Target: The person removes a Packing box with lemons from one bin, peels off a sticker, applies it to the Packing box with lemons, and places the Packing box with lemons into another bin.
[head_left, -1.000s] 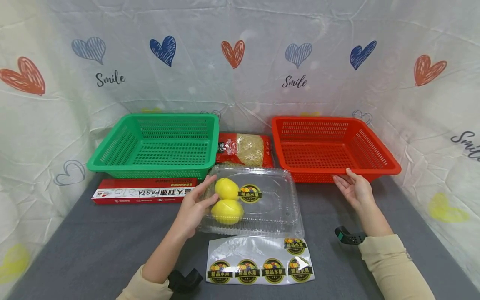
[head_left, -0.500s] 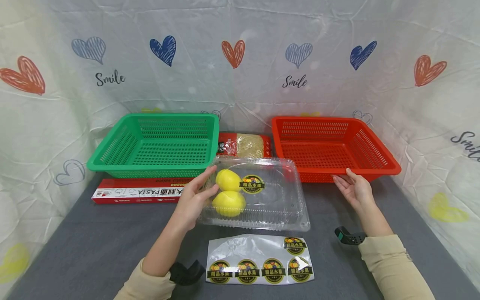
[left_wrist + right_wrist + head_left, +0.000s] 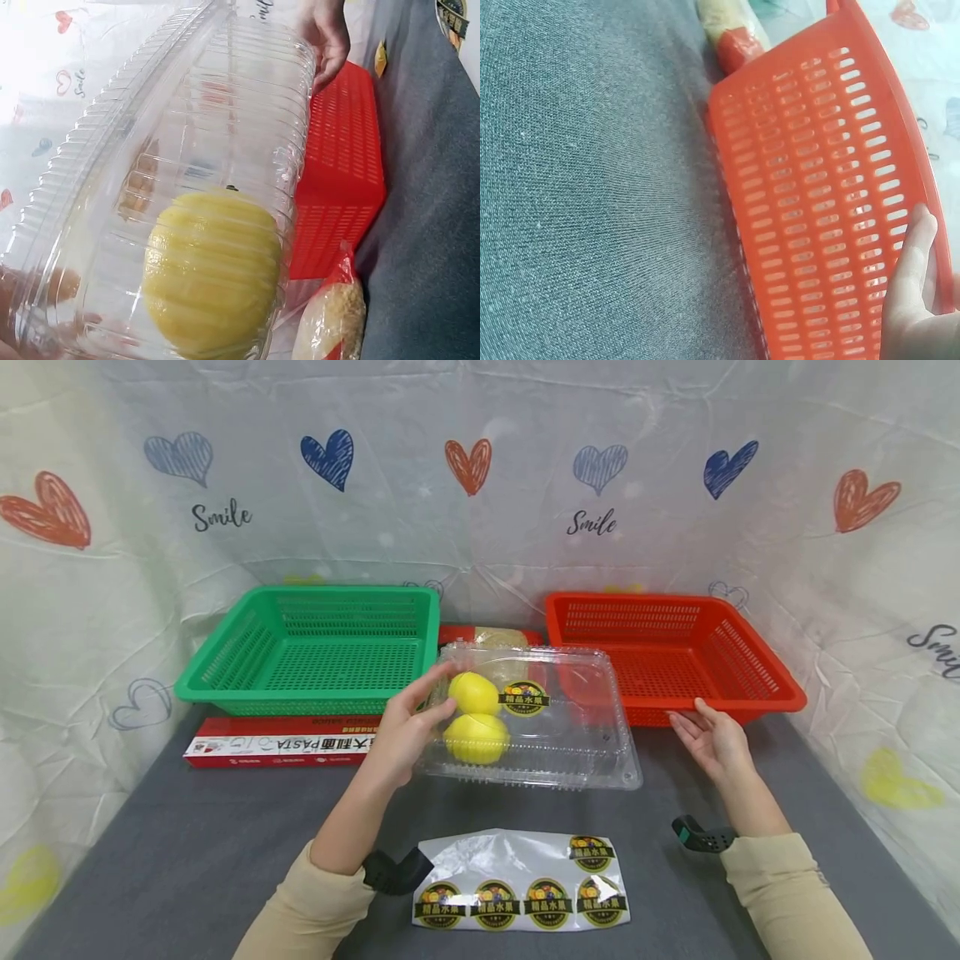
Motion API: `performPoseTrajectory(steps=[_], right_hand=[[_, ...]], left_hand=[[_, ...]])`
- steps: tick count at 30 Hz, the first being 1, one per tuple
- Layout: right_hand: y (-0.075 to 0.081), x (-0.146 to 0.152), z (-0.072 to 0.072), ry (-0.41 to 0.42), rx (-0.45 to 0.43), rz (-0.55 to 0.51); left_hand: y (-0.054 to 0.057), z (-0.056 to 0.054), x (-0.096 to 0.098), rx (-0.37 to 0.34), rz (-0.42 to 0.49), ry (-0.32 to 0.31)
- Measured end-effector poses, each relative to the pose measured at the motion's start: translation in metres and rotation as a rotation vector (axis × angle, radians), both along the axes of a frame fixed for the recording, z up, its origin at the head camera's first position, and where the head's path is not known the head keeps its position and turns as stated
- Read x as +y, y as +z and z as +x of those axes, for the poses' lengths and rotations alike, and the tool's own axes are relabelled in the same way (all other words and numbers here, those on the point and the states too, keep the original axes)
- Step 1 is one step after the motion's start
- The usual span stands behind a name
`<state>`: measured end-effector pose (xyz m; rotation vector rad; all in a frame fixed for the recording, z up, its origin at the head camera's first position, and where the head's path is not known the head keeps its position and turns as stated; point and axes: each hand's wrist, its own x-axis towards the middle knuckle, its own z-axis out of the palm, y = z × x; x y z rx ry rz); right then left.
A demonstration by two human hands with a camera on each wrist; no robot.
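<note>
My left hand [image 3: 401, 735] grips the left end of a clear plastic fruit box [image 3: 570, 727], thumb and fingers about its edge. The box is lifted off the table and tilted. Through the lid show two yellow fruits, the lower one [image 3: 477, 739] large and oval like a lemon, and a round black fruit label [image 3: 523, 697]. In the left wrist view one yellow fruit [image 3: 214, 277] fills the box's near end. My right hand [image 3: 716, 747] pinches the front rim of the red basket [image 3: 802, 187]. The box's right end overlaps that basket's near left corner in the head view.
A green basket [image 3: 307, 704] stands at the left, a red PASTA box [image 3: 285, 752] in front of it. Between the baskets, a red bag of pale grain-like food [image 3: 461, 633] is partly hidden. A sticker sheet [image 3: 517, 860] lies at the front.
My left hand has raised the fruit box and carried it away from me and to the right, off the sticker sheet's far edge. The right hand stays on the basket rim.
</note>
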<state>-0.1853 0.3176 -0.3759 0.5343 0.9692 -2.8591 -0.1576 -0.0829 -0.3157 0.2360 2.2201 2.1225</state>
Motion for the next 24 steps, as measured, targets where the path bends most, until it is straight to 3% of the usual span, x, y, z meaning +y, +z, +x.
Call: performPoseTrajectory(steps=[8,14,24], right_hand=[[0.000,0.000,0.001,0.002,0.020,0.019],[-0.002,0.000,0.001,0.014,0.052,0.009],[-0.003,0.001,0.000,0.015,0.051,0.011]], left_hand=[[0.007,-0.010,0.016,0.012,0.018,0.010],[0.008,-0.018,0.028,0.060,-0.006,0.026],[0.007,-0.031,0.045,0.057,-0.011,0.051]])
